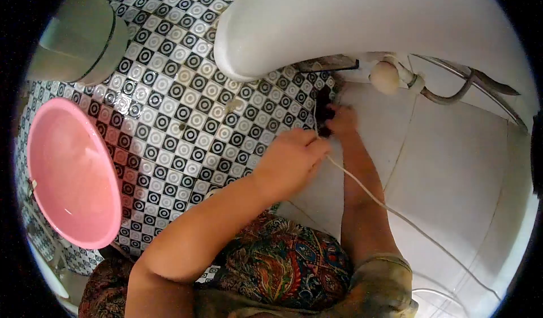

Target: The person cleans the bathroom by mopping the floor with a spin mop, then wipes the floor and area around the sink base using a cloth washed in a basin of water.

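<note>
My left hand [291, 162] is closed around a thin white cord [396, 213], which runs from its fingers down to the lower right. A short stretch of the cord seems to continue above the fingers. Just beyond it my right hand [343, 120] is at the corner of floor and wall, its fingers on a dark, fuzzy-looking thing [323, 111]. That thing is blurred, so I cannot make out its kind. The right fingers are smeared by motion, and whether they grip it is unclear.
A white basin or pedestal fixture [362, 24] bulges over the top right. Below it a pipe [447, 97] juts from the white-tiled wall [447, 165]. On the patterned tile floor [220, 114] a pink tub [76, 174] stands left, beneath a pale rounded fixture [85, 41].
</note>
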Available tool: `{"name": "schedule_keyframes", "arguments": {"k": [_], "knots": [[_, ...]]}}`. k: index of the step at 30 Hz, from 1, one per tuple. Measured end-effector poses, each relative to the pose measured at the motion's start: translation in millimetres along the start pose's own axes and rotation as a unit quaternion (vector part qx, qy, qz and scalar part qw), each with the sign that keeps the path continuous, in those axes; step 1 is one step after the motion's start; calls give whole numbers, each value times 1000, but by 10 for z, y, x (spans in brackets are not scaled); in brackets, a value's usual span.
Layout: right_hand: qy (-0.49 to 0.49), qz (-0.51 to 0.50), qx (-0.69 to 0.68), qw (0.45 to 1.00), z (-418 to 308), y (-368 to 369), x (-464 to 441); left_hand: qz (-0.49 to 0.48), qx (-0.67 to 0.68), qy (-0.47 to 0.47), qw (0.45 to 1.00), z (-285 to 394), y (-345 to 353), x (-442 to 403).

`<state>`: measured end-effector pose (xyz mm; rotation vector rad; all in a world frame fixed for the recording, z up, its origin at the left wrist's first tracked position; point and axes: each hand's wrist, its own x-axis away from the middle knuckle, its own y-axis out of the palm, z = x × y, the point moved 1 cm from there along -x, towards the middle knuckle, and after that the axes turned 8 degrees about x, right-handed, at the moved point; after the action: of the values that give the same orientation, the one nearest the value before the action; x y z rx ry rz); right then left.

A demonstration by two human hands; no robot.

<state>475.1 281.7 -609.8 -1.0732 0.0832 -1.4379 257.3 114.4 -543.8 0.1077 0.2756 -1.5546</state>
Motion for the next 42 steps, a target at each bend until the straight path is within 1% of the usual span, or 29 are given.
{"name": "schedule_keyframes", "arguments": {"k": [2,4,7,8,10,11,12,13,14,16,17,18,20,21,23,25,26,27,29,30,32,33,34,35,36,37,39,40,42], "knots": [[89,126,81,985,258,-270,-42,-5,7,5,1000,18,-29,20],[146,163,94,971,531,-705,46,-14,14,8,1000,20,-31,55],[186,136,140,963,797,-1083,86,0,28,17,999,-12,-4,27],[186,136,144,962,792,-1022,103,-1,19,22,1000,-15,-4,24],[153,89,276,945,664,-666,67,2,9,26,1000,-24,-22,34],[134,54,218,965,551,-508,29,6,7,31,999,-31,-42,52],[94,24,226,969,398,-374,65,8,3,36,999,-36,-76,77],[89,17,224,970,242,-155,34,8,3,35,999,-29,-117,106],[31,-22,237,971,37,-200,159,-4,-9,26,1000,-14,-156,138],[-17,-59,222,973,-246,-109,358,-13,-21,18,1000,8,-203,189],[-45,-72,217,973,-332,-54,443,-42,-16,17,999,0,-180,210],[-40,-70,218,973,-416,-74,516,-70,-13,18,997,-16,-159,220],[-109,-150,173,967,-506,-103,614,-76,21,15,997,-52,-66,250],[-97,-169,192,962,-510,-147,576,-84,55,5,995,-47,-46,257],[-11,-67,173,983,-314,-289,589,-85,61,6,994,-66,-5,296],[83,56,192,976,6,-679,680,-104,72,7,992,-50,65,354],[155,77,214,961,240,-756,652,-98,85,0,992,-36,98,373],[178,122,182,959,416,-947,778,-89,96,-7,991,-26,124,375],[245,143,224,932,733,-1088,880,-87,90,9,992,6,181,353],[250,138,226,931,758,-1029,941,-81,83,20,993,25,209,352],[196,148,289,925,670,-832,1010,-93,85,16,992,10,209,331],[186,117,270,938,534,-692,1055,-103,84,12,991,2,175,331],[132,157,263,943,378,-523,1155,-102,83,15,991,6,113,330],[151,-26,153,976,68,-541,1216,-112,74,0,991,10,44,320],[92,-72,147,982,-179,-385,1287,-121,67,-15,990,20,-8,318],[81,-95,122,985,-421,-98,1348,-117,69,-12,991,27,-41,336],[0,17,108,994,-742,664,1508,-101,75,2,992,41,-100,382],[-2,19,108,994,-794,361,1541,-99,73,1,992,45,-98,404],[-2,-145,83,986,-810,-171,1564,-115,52,9,992,62,-75,448]]}}
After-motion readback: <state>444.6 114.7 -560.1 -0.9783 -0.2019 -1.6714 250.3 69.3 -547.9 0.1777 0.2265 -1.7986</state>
